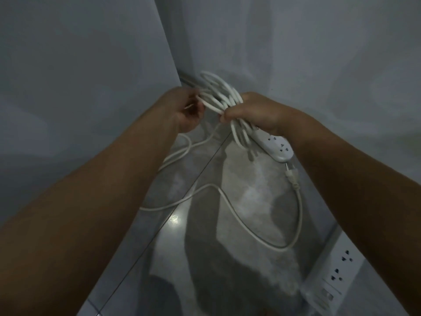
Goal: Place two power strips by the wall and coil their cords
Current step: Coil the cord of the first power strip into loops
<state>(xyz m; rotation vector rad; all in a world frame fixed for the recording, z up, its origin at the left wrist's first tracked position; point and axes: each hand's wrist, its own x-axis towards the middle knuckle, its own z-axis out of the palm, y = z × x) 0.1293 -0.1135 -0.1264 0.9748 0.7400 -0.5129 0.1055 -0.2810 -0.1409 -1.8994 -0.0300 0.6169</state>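
My right hand (255,111) grips a white power strip (276,148) together with several loops of its white cord (218,94), held up near the room corner. My left hand (186,110) pinches a strand of that cord beside the bundle. The loose remainder of the cord (230,208) trails in curves over the floor and ends in a white plug (292,176) lying below the strip. A second white power strip (335,272) lies on the floor at the lower right, along the wall, partly covered by my right forearm.
Two pale walls meet in a corner (180,78) just behind my hands. The glossy grey tiled floor (173,247) shows a dark grout line and reflections.
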